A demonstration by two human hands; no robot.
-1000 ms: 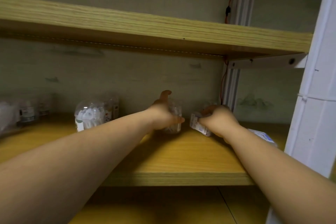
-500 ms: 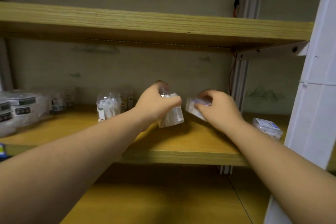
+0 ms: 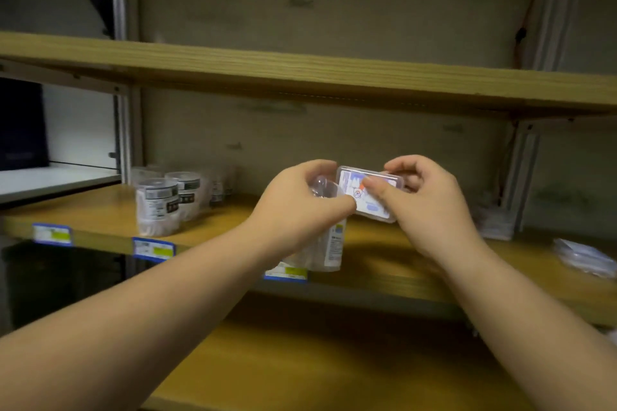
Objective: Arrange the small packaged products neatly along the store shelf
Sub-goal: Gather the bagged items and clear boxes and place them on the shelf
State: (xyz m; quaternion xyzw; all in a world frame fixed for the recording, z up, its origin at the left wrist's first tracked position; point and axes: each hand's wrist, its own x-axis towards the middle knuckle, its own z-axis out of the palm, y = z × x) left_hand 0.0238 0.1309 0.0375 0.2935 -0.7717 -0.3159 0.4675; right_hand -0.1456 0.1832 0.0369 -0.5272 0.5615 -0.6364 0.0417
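Note:
My left hand is closed around a clear plastic pack with a white label, held above the front of the wooden shelf. My right hand grips a small flat clear box with a white and purple printed card, tilted up against the pack. The two hands touch in front of the shelf's middle. Two clear round tubs with black and white labels stand at the shelf's left.
Blue price tags line the shelf's front edge. Flat clear packets lie at the right end, with a blurred stack by the metal upright. Another wooden shelf hangs close above, one lies below.
Both hands lifted their packs off the back of the shelf and drew them toward me, coming together. The view swung left, bringing the labelled tubs and price tags into sight.

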